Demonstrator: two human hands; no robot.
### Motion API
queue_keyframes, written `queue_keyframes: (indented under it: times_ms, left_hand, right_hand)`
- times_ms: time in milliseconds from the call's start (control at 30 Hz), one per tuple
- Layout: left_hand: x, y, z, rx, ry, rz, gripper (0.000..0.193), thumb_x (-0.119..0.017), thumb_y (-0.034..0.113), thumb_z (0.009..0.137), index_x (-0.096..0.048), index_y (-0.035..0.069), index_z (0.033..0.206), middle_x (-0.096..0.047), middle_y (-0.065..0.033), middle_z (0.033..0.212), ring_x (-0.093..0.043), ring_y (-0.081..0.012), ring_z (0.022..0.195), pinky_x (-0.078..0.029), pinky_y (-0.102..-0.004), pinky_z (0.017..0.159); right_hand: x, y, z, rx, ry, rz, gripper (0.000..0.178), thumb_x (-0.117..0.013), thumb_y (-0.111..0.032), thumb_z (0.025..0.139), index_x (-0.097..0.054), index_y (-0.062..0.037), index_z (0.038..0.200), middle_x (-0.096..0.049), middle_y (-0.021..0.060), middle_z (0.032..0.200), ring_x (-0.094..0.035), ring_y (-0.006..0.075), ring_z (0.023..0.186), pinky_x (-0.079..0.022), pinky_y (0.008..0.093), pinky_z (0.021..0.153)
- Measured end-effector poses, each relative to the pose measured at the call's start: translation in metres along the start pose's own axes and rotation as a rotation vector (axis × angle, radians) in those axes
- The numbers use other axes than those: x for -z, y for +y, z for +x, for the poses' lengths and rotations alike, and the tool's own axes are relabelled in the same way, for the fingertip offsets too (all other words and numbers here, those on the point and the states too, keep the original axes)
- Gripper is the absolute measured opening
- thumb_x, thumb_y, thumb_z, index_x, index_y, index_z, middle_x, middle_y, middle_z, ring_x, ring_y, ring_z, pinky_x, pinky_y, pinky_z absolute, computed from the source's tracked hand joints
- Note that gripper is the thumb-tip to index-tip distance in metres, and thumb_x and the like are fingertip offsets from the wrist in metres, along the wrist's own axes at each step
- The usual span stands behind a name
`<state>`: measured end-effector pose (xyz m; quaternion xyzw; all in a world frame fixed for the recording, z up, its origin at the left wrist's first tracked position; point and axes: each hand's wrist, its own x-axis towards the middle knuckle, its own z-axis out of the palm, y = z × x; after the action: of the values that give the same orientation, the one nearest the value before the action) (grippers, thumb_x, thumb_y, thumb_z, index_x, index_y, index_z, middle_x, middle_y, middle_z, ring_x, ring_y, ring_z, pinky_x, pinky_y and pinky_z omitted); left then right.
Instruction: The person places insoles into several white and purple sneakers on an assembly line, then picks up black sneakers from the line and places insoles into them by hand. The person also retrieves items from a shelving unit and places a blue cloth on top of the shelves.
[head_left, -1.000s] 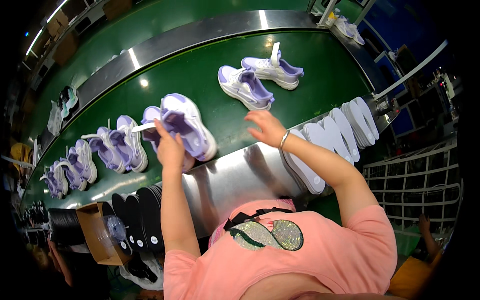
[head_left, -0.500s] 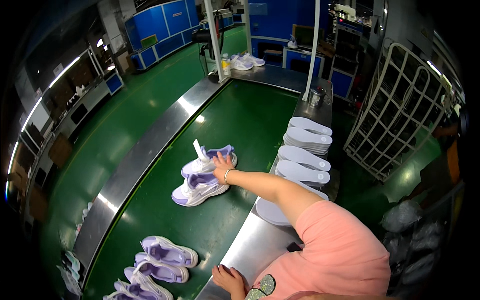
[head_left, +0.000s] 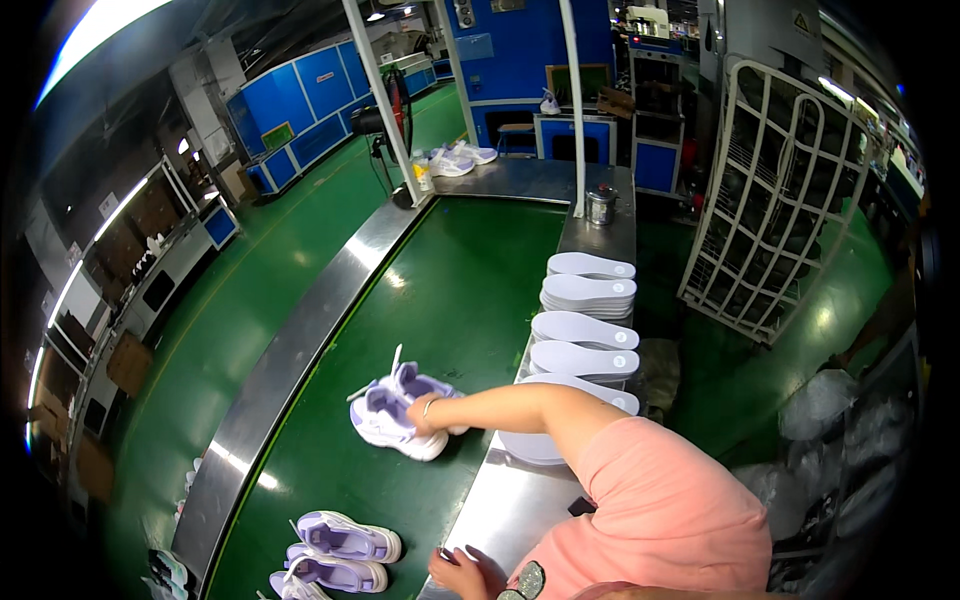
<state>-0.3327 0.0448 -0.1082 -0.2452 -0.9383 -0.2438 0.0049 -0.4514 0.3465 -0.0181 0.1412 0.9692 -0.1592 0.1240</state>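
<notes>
Right hand (head_left: 425,417) grasping a pair of shoes (head_left: 388,432) on the green belt (head_left: 490,260); left hand (head_left: 458,573) at the belt's metal ledge (head_left: 515,500), grip cannot be told; insoles (head_left: 583,328) along the belt's right side.

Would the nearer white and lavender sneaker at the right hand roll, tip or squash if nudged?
The nearer white and lavender sneaker probably won't roll: its thick sole looks broad. That base should resist tipping when flat. Its lavender lining looks padded, so it would likely give when squeezed.
</notes>
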Motion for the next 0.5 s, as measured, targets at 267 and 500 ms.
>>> queue_keyframes:
  times_ms: [267, 500]
  left_hand:
    - [0.034, 0.056, 0.030, 0.310, 0.102, -0.961, 0.065, -0.054, 0.022, 0.078, -0.015, 0.001, 0.126, -0.017, -0.0177, 0.128, -0.020, -0.0264, 0.119, -0.023, -0.0386, 0.094]
    - [0.005, 0.046, -0.007, 0.261, 0.141, -0.736, 0.061, -0.055, 0.012, 0.072, -0.022, -0.006, 0.120, -0.026, -0.0209, 0.119, -0.030, -0.0310, 0.111, -0.021, -0.0383, 0.095]
  right_hand:
    - [-0.024, -0.076, -0.148, 0.362, -0.256, -0.228, 0.037, -0.059, -0.031, 0.060, -0.061, -0.0027, 0.084, -0.060, 0.0184, 0.081, -0.059, 0.0264, 0.074, -0.046, 0.0370, 0.065]
    - [-0.081, -0.054, -0.235, 0.407, -0.195, 0.100, 0.033, -0.054, -0.025, 0.070, -0.054, -0.0039, 0.095, -0.049, 0.0295, 0.092, -0.052, 0.0378, 0.084, -0.044, 0.0394, 0.072]
